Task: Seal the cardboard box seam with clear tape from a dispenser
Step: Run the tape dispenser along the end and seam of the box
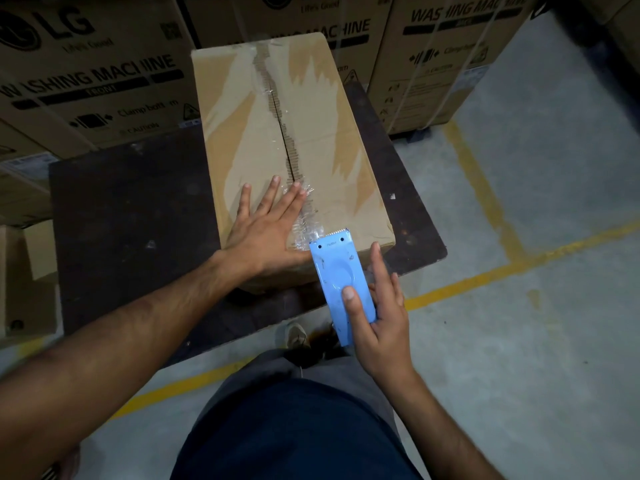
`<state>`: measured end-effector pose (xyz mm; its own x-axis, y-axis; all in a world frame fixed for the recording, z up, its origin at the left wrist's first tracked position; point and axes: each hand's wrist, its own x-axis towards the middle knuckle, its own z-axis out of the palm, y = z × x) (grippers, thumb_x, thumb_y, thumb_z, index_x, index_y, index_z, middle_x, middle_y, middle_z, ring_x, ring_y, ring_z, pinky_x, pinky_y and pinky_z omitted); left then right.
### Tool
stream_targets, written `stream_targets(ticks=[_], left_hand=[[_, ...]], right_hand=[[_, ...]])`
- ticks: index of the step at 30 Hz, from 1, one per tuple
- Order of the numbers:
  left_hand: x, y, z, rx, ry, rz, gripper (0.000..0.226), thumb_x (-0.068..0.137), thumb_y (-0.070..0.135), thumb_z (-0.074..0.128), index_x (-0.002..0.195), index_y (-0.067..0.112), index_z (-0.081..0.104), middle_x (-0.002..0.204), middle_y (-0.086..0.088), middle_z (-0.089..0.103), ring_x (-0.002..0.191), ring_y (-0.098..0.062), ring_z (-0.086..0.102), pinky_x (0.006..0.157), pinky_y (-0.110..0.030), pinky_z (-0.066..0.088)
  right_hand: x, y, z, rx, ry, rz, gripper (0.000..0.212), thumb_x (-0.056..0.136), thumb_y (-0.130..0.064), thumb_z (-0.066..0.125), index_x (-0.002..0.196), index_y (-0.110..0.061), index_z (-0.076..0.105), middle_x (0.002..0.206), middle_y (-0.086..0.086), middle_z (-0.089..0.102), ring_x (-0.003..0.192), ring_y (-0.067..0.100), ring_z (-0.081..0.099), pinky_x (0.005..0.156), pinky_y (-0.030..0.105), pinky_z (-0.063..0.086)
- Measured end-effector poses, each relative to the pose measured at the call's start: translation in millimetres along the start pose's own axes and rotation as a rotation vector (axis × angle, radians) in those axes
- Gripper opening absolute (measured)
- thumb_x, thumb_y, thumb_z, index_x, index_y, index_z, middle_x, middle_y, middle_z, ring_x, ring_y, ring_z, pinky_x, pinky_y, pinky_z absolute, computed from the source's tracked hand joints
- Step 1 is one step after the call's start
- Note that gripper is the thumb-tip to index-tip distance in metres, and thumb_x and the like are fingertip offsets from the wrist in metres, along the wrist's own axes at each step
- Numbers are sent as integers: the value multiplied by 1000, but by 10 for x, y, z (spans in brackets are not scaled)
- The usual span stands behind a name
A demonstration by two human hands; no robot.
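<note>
Taping has just begun at the box (294, 140) near edge: left hand (266, 225) flat, grip released, pins crinkled tape (304, 223); right hand (379, 317), clasping the dispenser (341, 282), should next pull up-frame along the seam (277, 109).

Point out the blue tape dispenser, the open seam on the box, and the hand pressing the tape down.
blue tape dispenser (341, 282): head view, on the middle of its flat blue body.
open seam (281, 129): head view, on the dark gap midway along the box top.
left hand (265, 225): head view, on the back of the hand.
</note>
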<state>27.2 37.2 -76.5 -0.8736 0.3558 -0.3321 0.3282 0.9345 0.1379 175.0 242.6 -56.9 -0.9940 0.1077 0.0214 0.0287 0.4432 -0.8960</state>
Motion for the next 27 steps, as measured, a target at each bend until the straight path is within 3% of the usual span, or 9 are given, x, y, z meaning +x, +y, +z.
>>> stream_targets(ticks=[7,10,13,16,19,22,23,25,27], left_hand=[[102,-26,-58,-49,-52,-51,127,68,96,23,168,28,-17,179,10,-21,162,-23,-30,130,-61,-15],[130,-60,-147,-124,-107,-61,126,72,91,26,167,23,-20,177,3,-27,160,-20,-35,130,-58,-18],[6,-112,-325,-396,-60,-50,123,71,85,28,170,20,-4,178,-3,-24,161,-17,-30,133,-50,-12],[-261,-156,-407,-647,119,197,98,82,61,64,167,30,26,181,1,-1,164,-11,-14,135,-41,5],[-520,-72,-410,-870,-25,211,92,84,17,85,158,41,36,170,19,29,158,6,23,130,-22,25],[-527,-64,-290,-992,-69,79,88,69,40,81,150,20,54,153,7,57,141,-3,54,123,-34,43],[-516,-70,-284,-1027,-65,48,88,67,45,79,147,17,57,148,3,62,138,-8,59,120,-35,46],[-489,-74,-282,-1072,-65,28,78,71,42,83,142,20,60,139,0,70,131,-11,65,113,-35,51],[-462,-64,-272,-1095,-51,20,63,77,28,86,134,28,62,128,6,74,122,-1,69,105,-27,54]], right_hand=[[170,-59,54,4,-42,-22,65,105,-64,43,163,-52,17,88,-25,59,121,26,68,132,55,15],[249,-125,86,-18,-64,-84,68,106,-59,45,166,-39,21,83,-17,61,106,8,69,131,57,16],[332,-174,118,-35,-69,-129,70,106,-48,50,167,-26,25,70,-18,54,90,2,65,131,60,17],[438,-235,137,-29,-98,-123,69,105,-46,51,167,-25,27,66,-11,53,86,8,66,131,58,16],[538,-291,130,-22,-165,-133,67,105,-48,50,166,-34,26,92,-17,54,98,0,62,131,59,17],[611,-324,113,39,-217,-140,62,106,-44,51,164,-39,29,140,-21,61,130,-5,52,125,66,28],[635,-325,114,70,-239,-144,59,107,-42,51,162,-44,32,155,-31,50,141,-6,47,124,66,30],[689,-334,120,130,-298,-148,54,108,-38,51,158,-51,35,159,-43,38,151,-5,39,126,64,30],[756,-342,132,190,-335,-127,52,111,-31,53,160,-40,40,161,-33,43,151,-1,41,128,53,32]])
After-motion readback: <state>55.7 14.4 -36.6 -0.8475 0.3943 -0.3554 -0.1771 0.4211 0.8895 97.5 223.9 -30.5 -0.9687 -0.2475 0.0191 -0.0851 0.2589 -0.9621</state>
